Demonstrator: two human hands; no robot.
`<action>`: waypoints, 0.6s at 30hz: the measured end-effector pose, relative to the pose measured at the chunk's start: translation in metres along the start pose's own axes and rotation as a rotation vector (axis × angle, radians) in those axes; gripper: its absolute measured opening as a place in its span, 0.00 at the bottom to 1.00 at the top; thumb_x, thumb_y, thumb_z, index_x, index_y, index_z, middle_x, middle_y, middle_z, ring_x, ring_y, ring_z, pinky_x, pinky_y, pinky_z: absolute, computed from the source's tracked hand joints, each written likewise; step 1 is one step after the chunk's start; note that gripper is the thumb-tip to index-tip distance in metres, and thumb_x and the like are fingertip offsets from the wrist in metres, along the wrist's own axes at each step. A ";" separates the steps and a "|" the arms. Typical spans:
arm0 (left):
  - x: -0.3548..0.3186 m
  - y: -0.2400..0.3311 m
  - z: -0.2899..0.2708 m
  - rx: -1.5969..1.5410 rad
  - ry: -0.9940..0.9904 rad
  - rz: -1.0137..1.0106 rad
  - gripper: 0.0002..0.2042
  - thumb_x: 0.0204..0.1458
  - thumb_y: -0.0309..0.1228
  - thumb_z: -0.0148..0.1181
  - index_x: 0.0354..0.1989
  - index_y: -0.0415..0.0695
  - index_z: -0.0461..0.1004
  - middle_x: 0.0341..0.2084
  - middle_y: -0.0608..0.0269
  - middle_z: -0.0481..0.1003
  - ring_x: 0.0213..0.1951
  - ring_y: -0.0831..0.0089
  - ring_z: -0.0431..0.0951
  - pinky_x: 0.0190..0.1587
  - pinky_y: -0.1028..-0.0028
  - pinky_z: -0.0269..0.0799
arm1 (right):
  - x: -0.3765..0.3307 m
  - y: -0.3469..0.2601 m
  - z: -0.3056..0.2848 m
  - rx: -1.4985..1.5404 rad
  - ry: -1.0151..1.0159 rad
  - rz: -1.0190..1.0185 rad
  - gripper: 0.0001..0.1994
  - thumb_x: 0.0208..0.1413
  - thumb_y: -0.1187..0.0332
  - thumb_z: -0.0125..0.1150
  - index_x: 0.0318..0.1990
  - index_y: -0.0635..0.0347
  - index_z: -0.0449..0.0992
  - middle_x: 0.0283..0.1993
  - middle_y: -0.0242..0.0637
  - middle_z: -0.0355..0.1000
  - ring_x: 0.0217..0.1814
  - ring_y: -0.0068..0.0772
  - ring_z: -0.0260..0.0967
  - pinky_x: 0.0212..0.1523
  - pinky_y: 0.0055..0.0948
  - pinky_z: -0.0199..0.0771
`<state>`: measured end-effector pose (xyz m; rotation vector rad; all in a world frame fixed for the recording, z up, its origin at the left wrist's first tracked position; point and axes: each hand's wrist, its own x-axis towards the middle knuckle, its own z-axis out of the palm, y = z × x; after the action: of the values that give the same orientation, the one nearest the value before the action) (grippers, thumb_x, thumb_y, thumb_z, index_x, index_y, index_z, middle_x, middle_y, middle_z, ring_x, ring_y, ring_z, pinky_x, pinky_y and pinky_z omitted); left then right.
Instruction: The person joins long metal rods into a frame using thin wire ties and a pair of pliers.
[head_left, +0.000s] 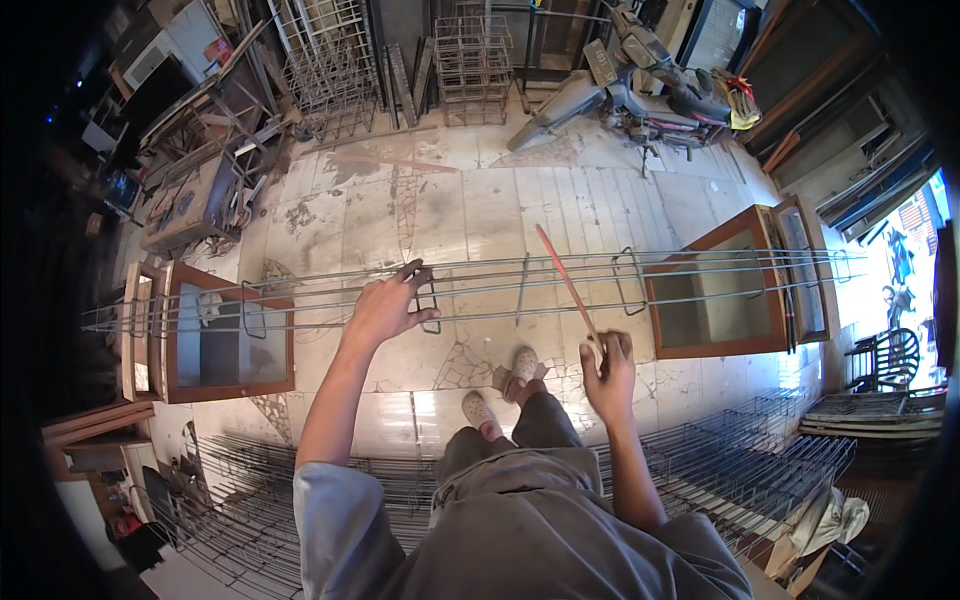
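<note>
A long cage of thin steel rods (520, 290) spans from left to right in front of me, with rectangular wire stirrups (627, 282) around it at intervals. My left hand (388, 308) grips one dark stirrup, fingers at its far side and thumb at its near side. In my right hand (610, 378) is a thin reddish-orange rod (566, 275), held near its lower end and slanting away to the left over the cage. Between my hands, a single short steel piece (522, 290) crosses the long rods; how it is joined to them I cannot tell.
Wood-framed glass cabinets (232, 388) (706, 345) lie under both ends of the cage. Close around my legs, behind me, are stacks of similar steel cages (250, 500). A motorcycle (650, 100) stands at the back right, more wire frames (472, 75) at the back wall, and a cluttered bench (190, 205) at left.
</note>
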<state>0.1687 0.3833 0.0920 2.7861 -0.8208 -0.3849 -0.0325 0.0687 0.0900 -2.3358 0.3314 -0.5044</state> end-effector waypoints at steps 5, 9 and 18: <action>-0.031 -0.045 -0.018 -0.053 0.019 -0.126 0.34 0.43 0.51 0.72 0.60 0.50 0.73 0.66 0.66 0.66 0.50 0.56 0.80 0.52 0.56 0.76 | 0.066 -0.030 0.059 -0.200 -0.197 0.056 0.15 0.58 0.59 0.63 0.40 0.63 0.75 0.36 0.50 0.77 0.35 0.57 0.77 0.33 0.48 0.76; -0.070 -0.091 -0.027 0.024 0.052 -0.117 0.37 0.43 0.53 0.71 0.61 0.49 0.71 0.68 0.67 0.63 0.51 0.56 0.79 0.49 0.58 0.78 | 0.082 -0.060 0.100 -0.207 -0.395 0.006 0.14 0.56 0.58 0.64 0.38 0.60 0.75 0.28 0.47 0.78 0.31 0.56 0.78 0.32 0.50 0.77; -0.099 -0.128 -0.054 -0.032 0.062 -0.265 0.36 0.38 0.36 0.76 0.61 0.48 0.71 0.66 0.64 0.66 0.53 0.53 0.77 0.51 0.60 0.76 | 0.083 -0.092 0.153 0.033 -0.693 -0.059 0.14 0.54 0.66 0.63 0.47 0.57 0.73 0.27 0.49 0.77 0.30 0.55 0.77 0.33 0.50 0.77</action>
<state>0.1684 0.5505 0.1266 2.8661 -0.4272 -0.3488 0.1186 0.1942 0.0730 -2.3274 -0.0755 0.2826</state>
